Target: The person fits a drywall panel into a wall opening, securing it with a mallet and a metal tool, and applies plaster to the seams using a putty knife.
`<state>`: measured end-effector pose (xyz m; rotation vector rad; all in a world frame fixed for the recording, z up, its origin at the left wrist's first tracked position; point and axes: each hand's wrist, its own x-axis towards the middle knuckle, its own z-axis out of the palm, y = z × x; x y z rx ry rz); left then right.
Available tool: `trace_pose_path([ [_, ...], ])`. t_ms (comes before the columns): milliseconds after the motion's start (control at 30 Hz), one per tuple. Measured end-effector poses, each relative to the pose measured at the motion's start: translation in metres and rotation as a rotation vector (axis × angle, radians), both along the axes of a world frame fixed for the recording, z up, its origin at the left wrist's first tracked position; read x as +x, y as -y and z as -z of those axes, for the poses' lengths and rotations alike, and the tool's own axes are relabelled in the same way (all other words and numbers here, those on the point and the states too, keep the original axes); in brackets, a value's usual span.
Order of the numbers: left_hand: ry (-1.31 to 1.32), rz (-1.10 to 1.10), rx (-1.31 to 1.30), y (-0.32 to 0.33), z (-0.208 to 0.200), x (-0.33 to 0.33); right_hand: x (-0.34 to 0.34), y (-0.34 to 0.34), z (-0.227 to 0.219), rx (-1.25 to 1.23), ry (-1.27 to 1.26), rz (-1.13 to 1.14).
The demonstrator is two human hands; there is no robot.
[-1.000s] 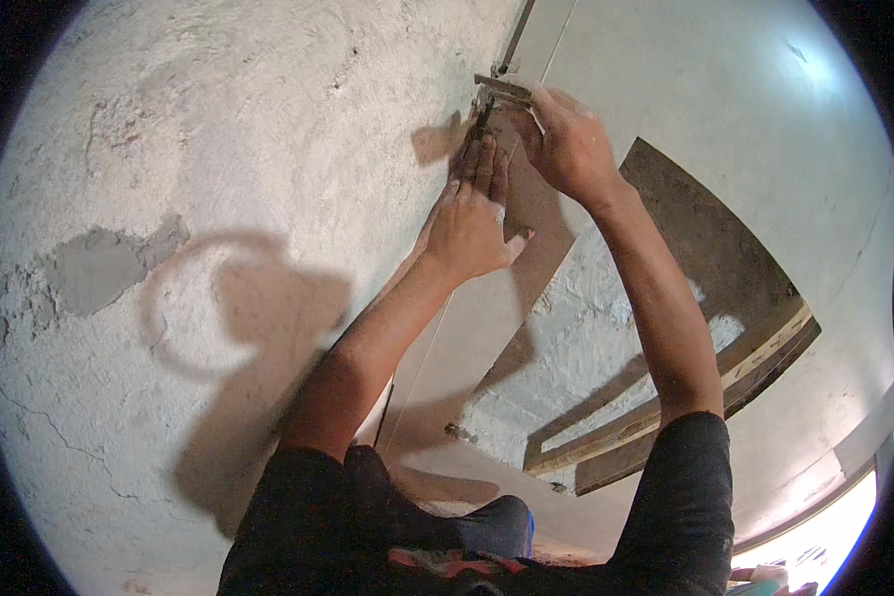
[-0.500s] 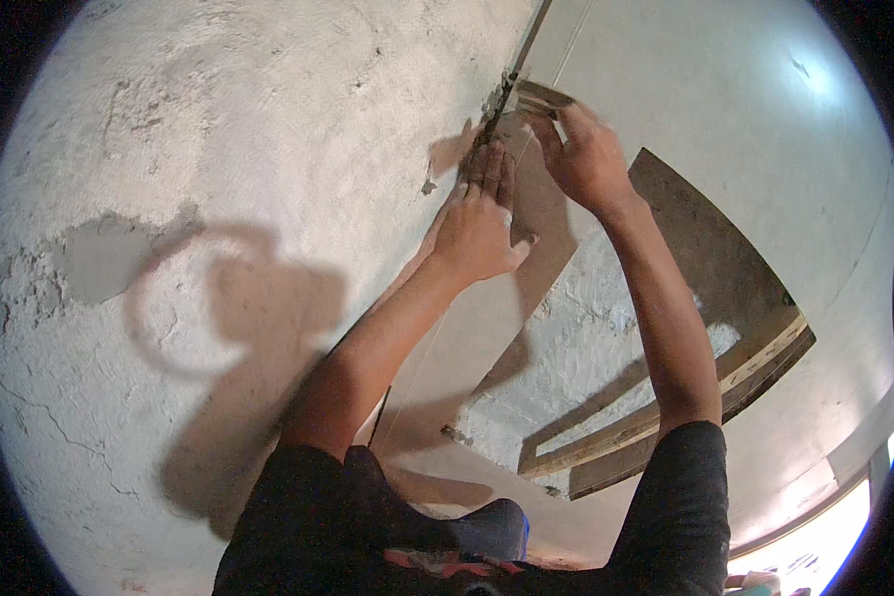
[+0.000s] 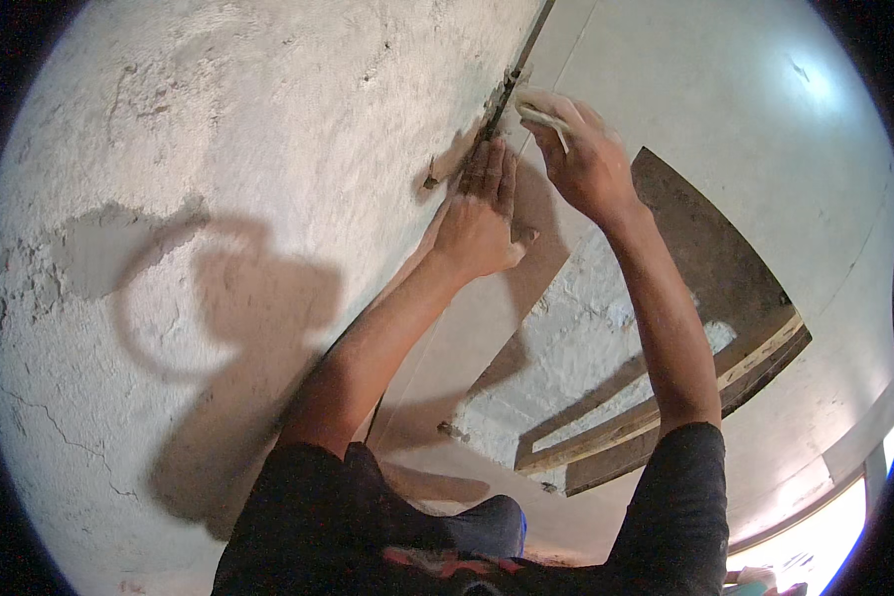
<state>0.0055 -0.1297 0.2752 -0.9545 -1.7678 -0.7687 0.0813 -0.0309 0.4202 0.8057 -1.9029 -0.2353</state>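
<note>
My left hand (image 3: 479, 230) lies open against the smooth pale panel (image 3: 447, 343), its fingers stretched along the dark gap (image 3: 502, 104) where panel and rough plaster wall (image 3: 258, 149) meet. Nothing shows in that hand. To its right and farther up, my right hand (image 3: 588, 164) is bent and closed around a flat, pale piece (image 3: 546, 111) with a thin edge. Motion blurs the piece, so its kind cannot be made out. It is held close to the gap, just beyond the left fingertips.
A large cut-out (image 3: 705, 238) in the panel shows a dark brown surface, rough grey plaster and a wooden batten (image 3: 606, 437). Crumbled mortar (image 3: 432, 179) sticks out beside the gap. A grey patch (image 3: 109, 248) marks the wall at left. Bright light (image 3: 815, 526) comes in at lower right.
My right hand has turned and shifted slightly, tilting the flat piece so more of its pale side shows. The left hand stays almost in place.
</note>
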Motion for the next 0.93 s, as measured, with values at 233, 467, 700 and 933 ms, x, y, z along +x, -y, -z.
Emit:
trace_pose_path([
  [233,-0.014,0.015,0.004,0.0,-0.001,-0.004,0.002,-0.009,0.006,0.122,-0.058,0.0],
  [467,0.094,0.001,-0.053,0.005,-0.004,0.002,0.007,-0.016,0.016,-0.012,0.042,0.11],
  [700,0.054,0.011,-0.013,0.0,0.001,-0.001,0.019,-0.014,0.021,0.031,-0.022,0.049],
  [933,0.055,0.02,-0.036,0.004,-0.003,0.0,0.021,-0.009,-0.003,0.012,0.052,0.206],
])
